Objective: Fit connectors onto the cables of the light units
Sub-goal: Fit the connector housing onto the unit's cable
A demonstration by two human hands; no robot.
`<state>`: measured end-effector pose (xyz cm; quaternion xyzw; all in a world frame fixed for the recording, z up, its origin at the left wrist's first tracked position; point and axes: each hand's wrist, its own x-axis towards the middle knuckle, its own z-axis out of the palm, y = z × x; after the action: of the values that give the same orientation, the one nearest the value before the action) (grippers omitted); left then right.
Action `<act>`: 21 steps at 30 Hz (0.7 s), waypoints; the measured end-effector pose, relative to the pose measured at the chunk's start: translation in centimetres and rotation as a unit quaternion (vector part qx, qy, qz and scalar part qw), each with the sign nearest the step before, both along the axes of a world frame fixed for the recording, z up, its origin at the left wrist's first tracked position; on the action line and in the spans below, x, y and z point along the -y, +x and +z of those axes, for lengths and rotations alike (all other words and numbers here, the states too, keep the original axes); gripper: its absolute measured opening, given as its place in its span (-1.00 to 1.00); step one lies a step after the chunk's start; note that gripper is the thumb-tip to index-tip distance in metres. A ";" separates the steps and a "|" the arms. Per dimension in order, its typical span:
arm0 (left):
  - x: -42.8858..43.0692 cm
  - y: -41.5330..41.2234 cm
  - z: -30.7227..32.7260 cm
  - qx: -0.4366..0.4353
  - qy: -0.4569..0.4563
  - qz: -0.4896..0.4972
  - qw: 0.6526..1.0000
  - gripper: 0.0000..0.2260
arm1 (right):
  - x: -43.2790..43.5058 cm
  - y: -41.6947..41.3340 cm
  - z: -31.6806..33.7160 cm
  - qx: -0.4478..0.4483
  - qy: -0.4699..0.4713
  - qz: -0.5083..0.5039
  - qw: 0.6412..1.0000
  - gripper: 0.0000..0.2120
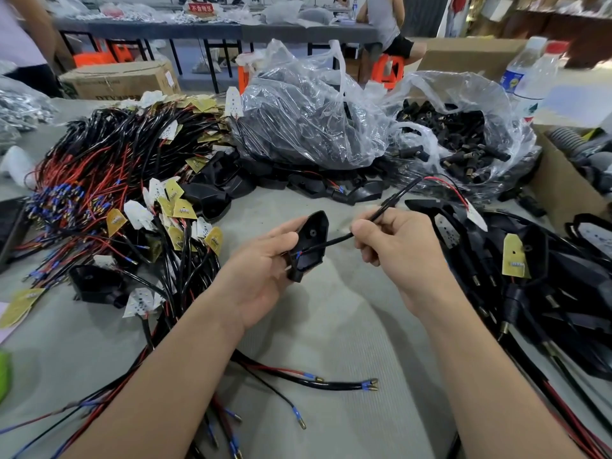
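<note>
Illumination is bright and diffuse; shadows are soft. Glare marks the plastic bags (308, 104). Edges show wide-angle distortion; the background is blurred.

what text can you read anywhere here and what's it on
"不合格品": white characters on the red sign on the far table; blurred, so not certain.
Box: dark print along its lower edge, cut off, unreadable.
Bottle: blue label, too blurred to read.

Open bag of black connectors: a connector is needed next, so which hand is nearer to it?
Right. The right hand pinches the cable just in front of the bag; the left hand holds the housing farther to the left.
</note>
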<state>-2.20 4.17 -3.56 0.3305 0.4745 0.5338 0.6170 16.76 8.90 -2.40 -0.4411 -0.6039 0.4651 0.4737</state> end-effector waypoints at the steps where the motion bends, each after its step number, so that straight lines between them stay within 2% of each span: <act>1: 0.0 0.1 0.1 -0.006 0.001 0.007 1.000 -0.64 | 0.0 0.1 0.1 0.001 0.007 0.007 1.000 -0.84; 8: 0.2 0.2 0.3 -0.010 0.022 0.063 0.998 -0.71 | 0.0 0.2 0.1 0.022 0.033 0.047 0.998 -0.82; 11: 0.2 0.4 0.1 -0.023 0.047 0.048 0.997 -0.71 | 0.0 0.3 0.1 0.030 0.032 0.057 0.997 -0.79; 15: 0.2 0.4 -0.6 -0.033 0.074 0.004 0.997 -0.64 | 0.1 -0.1 -0.1 0.007 0.025 0.052 0.998 -0.86; 21: 0.2 0.2 -0.7 -0.006 0.094 -0.010 0.996 -0.63 | 1.3 -1.4 -0.3 0.117 0.042 0.078 0.989 -0.86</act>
<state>-1.99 4.01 -4.26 0.3949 0.4229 0.5679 0.5854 15.39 7.65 -2.65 -0.4238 -0.7064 0.4200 0.3807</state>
